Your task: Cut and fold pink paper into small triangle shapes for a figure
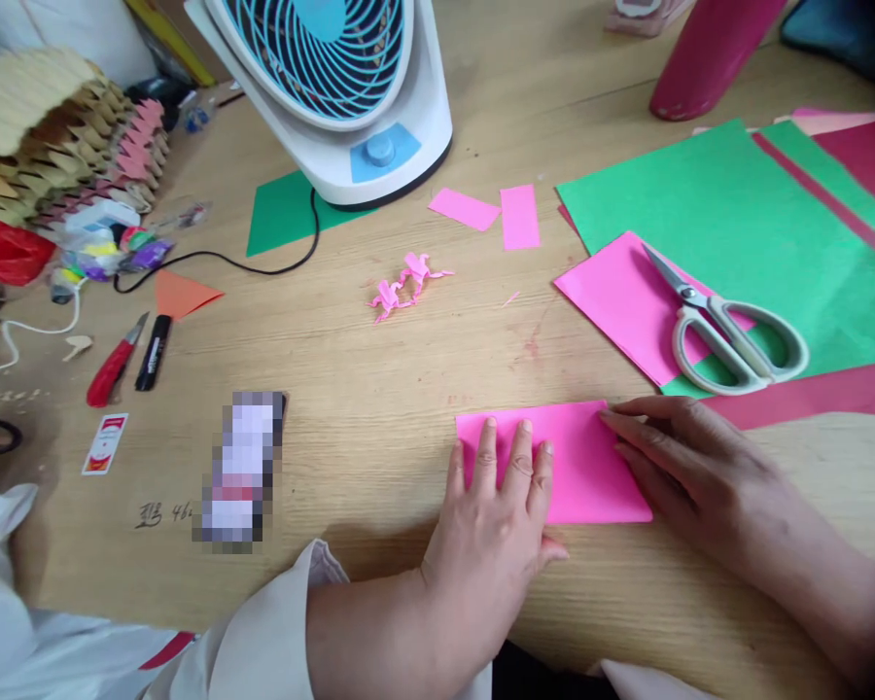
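A pink sheet of paper (587, 467), which looks folded, lies on the wooden table (379, 389) in front of me. My left hand (492, 515) rests flat on its left part with the fingers spread. At the sheet's upper right corner, my right hand (689, 467) pinches the edge between thumb and fingers. Beyond the right hand, scissors (721, 321) with pale handles lie partly open on a stack of pink paper (602, 287) and green sheets (671, 185). Two small folded pink figures (401, 284) sit farther back, near two pink paper strips (520, 217).
A white and blue fan (379, 146) stands at the back, its black cord running left. A red bottle (707, 58) is at the back right. Leftward lie a blurred phone (240, 467), a red knife (115, 369), a black marker (153, 352) and another person's sleeve (7, 574).
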The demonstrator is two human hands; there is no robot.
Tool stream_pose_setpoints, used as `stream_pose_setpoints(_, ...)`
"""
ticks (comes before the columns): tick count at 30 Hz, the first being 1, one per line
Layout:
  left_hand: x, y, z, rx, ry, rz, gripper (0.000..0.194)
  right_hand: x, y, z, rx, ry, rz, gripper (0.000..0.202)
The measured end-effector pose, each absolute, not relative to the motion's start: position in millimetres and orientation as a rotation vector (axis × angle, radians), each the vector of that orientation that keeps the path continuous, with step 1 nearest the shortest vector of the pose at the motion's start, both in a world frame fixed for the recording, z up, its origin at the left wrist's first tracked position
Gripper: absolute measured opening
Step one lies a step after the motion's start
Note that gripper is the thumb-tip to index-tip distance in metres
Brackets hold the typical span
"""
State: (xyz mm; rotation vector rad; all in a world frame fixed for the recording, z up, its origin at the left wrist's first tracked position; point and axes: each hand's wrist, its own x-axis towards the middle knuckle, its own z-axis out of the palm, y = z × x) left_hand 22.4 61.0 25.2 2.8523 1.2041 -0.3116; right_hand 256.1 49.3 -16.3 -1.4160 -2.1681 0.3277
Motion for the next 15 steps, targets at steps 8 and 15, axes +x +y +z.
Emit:
stream_pose_setpoints(8,23,81,28,2.821,0.976,-0.088,0.067,255,51,-15,-1.372,-2.169,0.339,0.038)
stream_pose_setpoints(15,33,101,26,2.864,0.918,-0.075,0.031,254,52,-12,-1.345,-2.17,0.371,0.034)
